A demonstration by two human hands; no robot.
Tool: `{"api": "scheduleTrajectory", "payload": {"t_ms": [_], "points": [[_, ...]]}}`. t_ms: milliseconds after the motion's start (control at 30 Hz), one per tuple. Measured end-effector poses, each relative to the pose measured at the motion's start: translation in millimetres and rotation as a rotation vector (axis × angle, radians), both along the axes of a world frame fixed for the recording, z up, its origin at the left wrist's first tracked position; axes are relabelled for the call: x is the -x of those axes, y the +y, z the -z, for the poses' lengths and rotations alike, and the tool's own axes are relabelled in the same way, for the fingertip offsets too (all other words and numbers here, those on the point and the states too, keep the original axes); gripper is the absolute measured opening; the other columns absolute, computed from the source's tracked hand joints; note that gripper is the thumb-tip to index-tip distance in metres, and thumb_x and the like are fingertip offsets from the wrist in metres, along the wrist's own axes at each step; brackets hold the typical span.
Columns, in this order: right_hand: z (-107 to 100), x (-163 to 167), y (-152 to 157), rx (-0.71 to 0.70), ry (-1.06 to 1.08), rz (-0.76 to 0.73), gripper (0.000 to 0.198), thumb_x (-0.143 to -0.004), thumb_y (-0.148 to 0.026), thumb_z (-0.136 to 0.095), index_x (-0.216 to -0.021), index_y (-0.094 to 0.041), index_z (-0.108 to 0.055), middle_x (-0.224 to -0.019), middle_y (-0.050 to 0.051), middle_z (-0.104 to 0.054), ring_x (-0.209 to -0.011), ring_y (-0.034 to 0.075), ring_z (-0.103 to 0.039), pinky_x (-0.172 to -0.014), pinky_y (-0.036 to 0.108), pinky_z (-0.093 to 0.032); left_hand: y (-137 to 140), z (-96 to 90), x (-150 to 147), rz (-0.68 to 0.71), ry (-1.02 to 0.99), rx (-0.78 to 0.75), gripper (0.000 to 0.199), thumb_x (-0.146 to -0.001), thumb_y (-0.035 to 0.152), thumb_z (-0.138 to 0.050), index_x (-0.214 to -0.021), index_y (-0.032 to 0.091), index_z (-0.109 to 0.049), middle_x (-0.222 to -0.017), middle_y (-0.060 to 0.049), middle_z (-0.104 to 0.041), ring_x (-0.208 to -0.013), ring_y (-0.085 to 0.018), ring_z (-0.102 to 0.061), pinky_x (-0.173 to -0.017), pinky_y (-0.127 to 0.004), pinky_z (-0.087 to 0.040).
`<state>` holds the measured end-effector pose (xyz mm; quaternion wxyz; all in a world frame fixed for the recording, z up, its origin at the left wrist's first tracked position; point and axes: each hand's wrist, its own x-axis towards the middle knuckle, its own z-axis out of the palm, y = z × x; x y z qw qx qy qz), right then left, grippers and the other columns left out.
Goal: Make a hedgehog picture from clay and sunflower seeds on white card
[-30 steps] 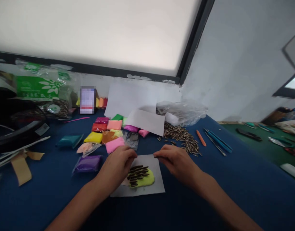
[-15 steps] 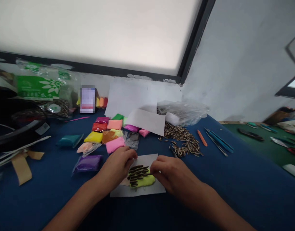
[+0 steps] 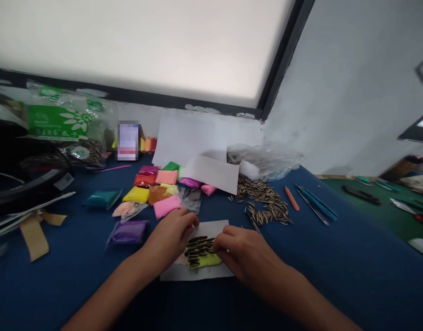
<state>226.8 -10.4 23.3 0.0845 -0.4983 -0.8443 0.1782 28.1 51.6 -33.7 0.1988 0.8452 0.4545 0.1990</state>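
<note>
A slab of yellow-green clay lies on a white sheet of paper, with dark sunflower seeds pressed in rows across its upper part. Pale pink clay shows at its left side. My left hand rests over the paper's left side, fingers curled near the clay; what lies beneath its fingertips is hidden. At the clay's right edge, my right hand pinches thumb and fingers together on a sunflower seed, mostly covered by the fingertips, touching the seeded rows.
Packets of coloured clay lie behind my left hand. A loose pile of sunflower seeds sits behind my right hand, beside an orange tool and blue tweezers. A green seed bag stands back left.
My right fingertips have moved slightly inward against the rows of seeds. The left hand stays in place on the paper. The whole view has shifted slightly.
</note>
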Motion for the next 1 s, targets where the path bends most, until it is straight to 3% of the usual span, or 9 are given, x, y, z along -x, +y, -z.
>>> {"api": "scheduleTrajectory", "payload": {"t_ms": [467,1000], "points": [[2.3,5.2,0.0,-0.041,-0.133,-0.034,0.019,-0.091,-0.013,-0.053,-0.074,-0.016,-0.06,-0.076,0.0,-0.057,-0.06,0.01,-0.046,-0.054,0.024,-0.026,-1.2,-3.4,-1.5,-0.012,0.017,0.031,0.02,-0.086,0.008,-0.047,-0.09,0.018,-0.064,-0.093,-0.007,-0.065,-0.09,-0.023,-0.06,-0.079,-0.035,-0.045],[15.7,10.8,0.9,-0.12,-0.268,-0.057,0.011,-0.086,-0.011,-0.055,-0.081,-0.017,-0.063,-0.08,0.003,-0.059,-0.063,0.012,-0.048,-0.054,0.027,-0.024,-1.5,-3.5,-1.9,-0.014,0.016,0.024,0.022,-0.086,0.008,-0.046,-0.091,0.019,-0.064,-0.093,-0.006,-0.064,-0.09,-0.022,-0.06,-0.08,-0.035,-0.045]]}}
